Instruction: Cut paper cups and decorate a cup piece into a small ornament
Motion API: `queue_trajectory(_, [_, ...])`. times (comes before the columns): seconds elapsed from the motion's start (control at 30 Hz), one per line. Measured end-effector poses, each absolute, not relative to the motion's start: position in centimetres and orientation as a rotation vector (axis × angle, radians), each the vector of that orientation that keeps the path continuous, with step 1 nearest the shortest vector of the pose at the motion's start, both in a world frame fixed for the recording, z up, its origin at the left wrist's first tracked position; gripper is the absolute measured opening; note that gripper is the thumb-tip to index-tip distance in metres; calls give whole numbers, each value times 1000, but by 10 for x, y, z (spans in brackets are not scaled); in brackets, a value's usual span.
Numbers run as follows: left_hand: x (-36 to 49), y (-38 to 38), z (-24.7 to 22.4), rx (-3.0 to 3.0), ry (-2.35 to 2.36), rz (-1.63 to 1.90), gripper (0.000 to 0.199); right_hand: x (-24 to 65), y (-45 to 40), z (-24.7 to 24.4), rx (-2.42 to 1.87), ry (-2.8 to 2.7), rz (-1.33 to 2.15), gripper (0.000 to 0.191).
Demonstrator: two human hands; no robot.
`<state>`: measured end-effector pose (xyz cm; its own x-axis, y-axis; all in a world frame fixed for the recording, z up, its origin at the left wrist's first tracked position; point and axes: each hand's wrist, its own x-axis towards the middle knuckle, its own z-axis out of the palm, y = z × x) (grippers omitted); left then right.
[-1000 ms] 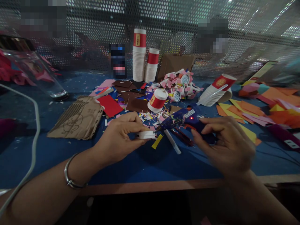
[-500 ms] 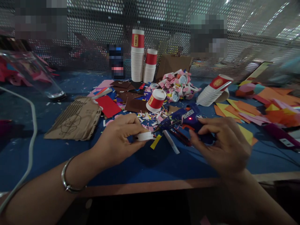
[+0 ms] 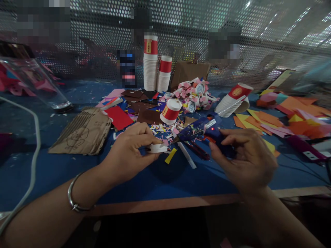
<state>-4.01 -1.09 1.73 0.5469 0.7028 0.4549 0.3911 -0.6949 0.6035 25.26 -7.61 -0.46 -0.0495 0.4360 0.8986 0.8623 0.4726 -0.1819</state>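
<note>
Between the thumb and fingers of my left hand is a small white paper ring. My right hand grips a blue glue gun with a red light lit on its side. The gun's tip points left, close above the ring's right end; whether they touch cannot be made out. Below the gun lie a pale strip, a yellow paper piece and a dark red tool. An upside-down red and white paper cup stands behind them among paper scraps.
Stacked cups stand at the back, beside a pile of pink and white pieces. Flattened cardboard and a clear glass are left. Tilted cups, colored paper and a purple device are right.
The glue gun's body has tilted slightly, and its tip is a little higher and nearer the ring's top. The ring has shifted slightly left in my left hand. The view has moved a little.
</note>
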Motion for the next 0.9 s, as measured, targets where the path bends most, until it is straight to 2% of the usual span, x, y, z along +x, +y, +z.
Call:
queue_trajectory(0.13, [-39, -11, 16, 2377, 933, 951, 20, 248, -77, -4, -1112, -1694, -478, 31])
queue_trajectory(0.33, [-36, -12, 13, 2522, 920, 956, 12, 241, -77, 1, -1044, -1767, -507, 33])
queue_trajectory(0.6, [-37, -14, 13, 2548, 900, 931, 27, 236, -78, 5, -1037, -1828, -577, 33])
queue_trajectory(0.9, [-35, -14, 13, 2521, 867, 911, 19, 236, -80, 5, -1055, -1841, -562, 33])
